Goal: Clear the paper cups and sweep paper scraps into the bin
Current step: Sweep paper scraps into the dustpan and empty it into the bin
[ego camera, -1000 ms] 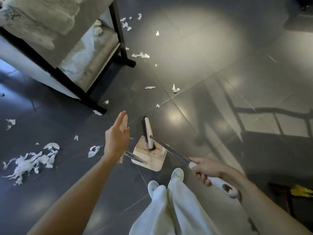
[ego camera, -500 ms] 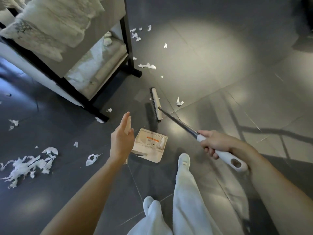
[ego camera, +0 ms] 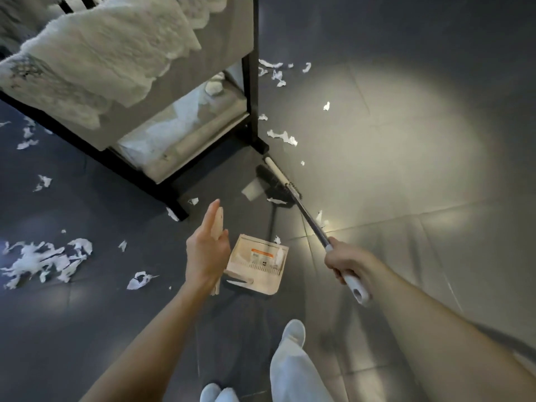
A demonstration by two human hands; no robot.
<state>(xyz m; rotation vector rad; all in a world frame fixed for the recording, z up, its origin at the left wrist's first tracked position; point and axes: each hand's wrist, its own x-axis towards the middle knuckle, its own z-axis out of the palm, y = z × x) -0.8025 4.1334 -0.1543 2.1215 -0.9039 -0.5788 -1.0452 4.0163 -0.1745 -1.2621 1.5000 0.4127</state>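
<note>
We're standing in white slippers (ego camera: 293, 333) on the dark tiled floor (ego camera: 406, 198). Our left hand (ego camera: 207, 253) is wrapping the upright dustpan handle (ego camera: 217, 226), forefinger lying straight along it, with the cream dustpan (ego camera: 256, 269) sitting on the floor just beside. Our right hand (ego camera: 346, 261) is gripping the white broom handle (ego camera: 355, 288). The broom head (ego camera: 278, 178) is resting by the foot of the black shelf frame (ego camera: 251, 82). Paper scraps (ego camera: 282, 137) are lying around that foot, and a bigger heap (ego camera: 43, 259) is lying well off left.
</note>
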